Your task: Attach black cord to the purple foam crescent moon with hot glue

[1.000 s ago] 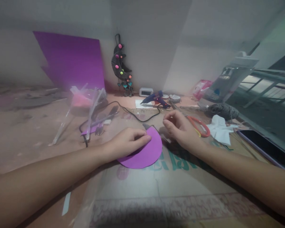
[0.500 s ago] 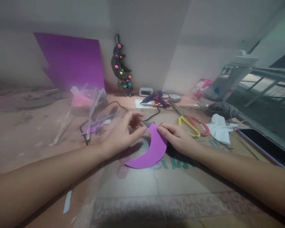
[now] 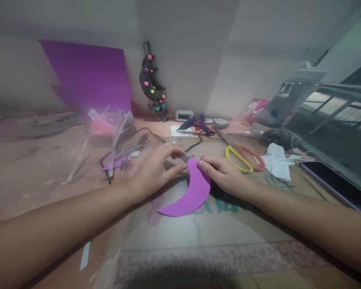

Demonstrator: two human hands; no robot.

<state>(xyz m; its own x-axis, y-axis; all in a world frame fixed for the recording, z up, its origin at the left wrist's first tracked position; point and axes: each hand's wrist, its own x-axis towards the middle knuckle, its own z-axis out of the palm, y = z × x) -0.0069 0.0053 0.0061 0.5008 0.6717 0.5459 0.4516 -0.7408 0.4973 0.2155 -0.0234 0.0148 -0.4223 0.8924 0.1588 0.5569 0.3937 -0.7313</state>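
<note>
A purple crescent moon cut-out (image 3: 195,190), flat like foam sheet or card, is held over the board with its lower point towards the left. My right hand (image 3: 221,172) pinches its upper right edge between thumb and fingers. At the top end a dark grey tip (image 3: 185,158), perhaps yarn-wrapped, shows between the thumb and curled fingers of my left hand (image 3: 162,164). These fingertips close around that tip; how firmly they press is unclear. The crescent's underside is hidden.
Beyond my hands lie a blue glue gun (image 3: 195,123) with a lit red light and scissors (image 3: 239,154). Grey yarn (image 3: 281,138), white tissue (image 3: 276,160) and a phone (image 3: 337,184) sit right. A purple sheet (image 3: 90,76) and decorated moon hanging (image 3: 150,80) stand behind; glue sticks (image 3: 117,144) lie left.
My left hand's thumb and fingers have moved slightly right and closed in on the grey tip. The crescent has tilted a little, its lower part nearer to me.
</note>
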